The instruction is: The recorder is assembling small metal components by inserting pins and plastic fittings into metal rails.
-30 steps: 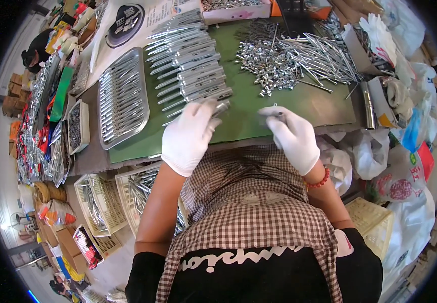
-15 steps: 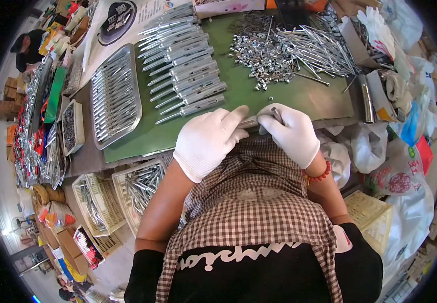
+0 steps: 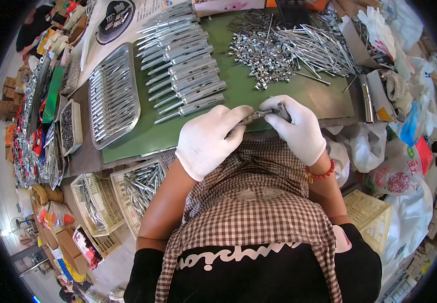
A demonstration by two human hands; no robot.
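Observation:
Both hands wear white knit gloves and meet over the near edge of the green mat. My left hand [image 3: 211, 139] pinches a slim silver metal tube [image 3: 253, 118] between thumb and fingers. My right hand [image 3: 299, 129] is closed round a darker grey metal piece [image 3: 282, 109] at the tube's right end; whether the two are joined I cannot tell, as the fingers hide much of both. Just beyond my left hand lies a row of silver cylinders with pointed rods [image 3: 200, 105]. Farther off are a heap of small metal nuts [image 3: 261, 60] and a pile of long thin rods [image 3: 319, 50].
On the left, a metal tray [image 3: 136, 113] holds pointed rods in rows, beside a small box of dark parts [image 3: 69, 129]. Plastic crates [image 3: 120, 194] with metal tubes stand below the table edge. A thick steel cylinder [image 3: 367, 103] and open cartons sit at the right.
My right hand has shifted slightly right and turned, and more of the metal tube shows between the hands. At the far left, a person in black has moved.

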